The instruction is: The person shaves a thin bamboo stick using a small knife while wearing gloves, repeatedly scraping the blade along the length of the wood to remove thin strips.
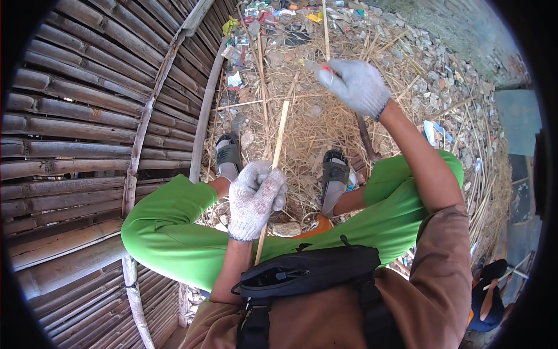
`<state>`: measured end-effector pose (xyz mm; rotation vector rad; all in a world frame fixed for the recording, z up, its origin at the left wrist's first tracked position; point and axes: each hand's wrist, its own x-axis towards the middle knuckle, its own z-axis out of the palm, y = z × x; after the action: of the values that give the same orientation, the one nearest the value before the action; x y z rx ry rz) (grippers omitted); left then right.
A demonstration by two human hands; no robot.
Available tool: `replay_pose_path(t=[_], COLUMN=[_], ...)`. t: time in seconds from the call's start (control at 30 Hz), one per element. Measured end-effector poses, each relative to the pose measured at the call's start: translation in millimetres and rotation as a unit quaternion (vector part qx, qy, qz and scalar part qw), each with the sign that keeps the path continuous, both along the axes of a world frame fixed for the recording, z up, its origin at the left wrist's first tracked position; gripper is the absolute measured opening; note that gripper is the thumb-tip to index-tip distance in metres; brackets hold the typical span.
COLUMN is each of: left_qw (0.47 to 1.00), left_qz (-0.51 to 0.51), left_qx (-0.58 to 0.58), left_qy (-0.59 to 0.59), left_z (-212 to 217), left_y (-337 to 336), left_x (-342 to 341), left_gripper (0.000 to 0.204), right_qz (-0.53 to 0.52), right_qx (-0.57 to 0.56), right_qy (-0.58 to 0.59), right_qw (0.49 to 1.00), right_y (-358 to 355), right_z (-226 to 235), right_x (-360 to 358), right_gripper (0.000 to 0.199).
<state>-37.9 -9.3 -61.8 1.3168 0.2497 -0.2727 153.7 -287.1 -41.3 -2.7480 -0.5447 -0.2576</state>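
My left hand (pixel 257 195), in a pale knit glove, is closed around a thin bamboo strip (pixel 282 131). The strip rises from in front of my body, passes through the fist and points away from me, slightly to the right. Farther off and to the right, my gloved right hand (pixel 361 87) is closed on what looks like a small knife (pixel 314 66). A flat greyish blade-like end and a bit of red show by its fingers; the glove covers the rest. Another slender stick (pixel 326 29) stretches away beyond that hand.
A bamboo slat wall (pixel 81 128) stands close on my left. Straw shavings (pixel 302 128) cover the ground between my sandalled feet, with litter (pixel 279 14) farther off. A dark tool handle (pixel 366 136) lies below my right hand. Another person (pixel 488 291) is at the lower right.
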Motion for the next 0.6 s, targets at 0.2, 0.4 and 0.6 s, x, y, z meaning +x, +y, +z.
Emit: replay_pose_path(t=[0.2,0.4,0.6], left_qw=[1.0,0.998,0.999], left_qz=[0.012,0.0,0.0], left_qx=[0.01,0.061,-0.05], left_qy=[0.005,0.0,-0.017], left_z=[-1,-1,-5], left_y=[3,3,-1], left_x=[-1,-5,-5], left_gripper=[0.012,0.014,0.015], right_qz=[0.173,0.113,0.008], right_qx=[-0.015,-0.031,0.002], right_qy=[0.1,0.102,0.046], right_qw=[0.98,0.988,0.999], right_y=[66,50,7], right_z=[6,14,0], right_x=[-71,-41,-2], right_gripper=[0.054,0.058,0.067])
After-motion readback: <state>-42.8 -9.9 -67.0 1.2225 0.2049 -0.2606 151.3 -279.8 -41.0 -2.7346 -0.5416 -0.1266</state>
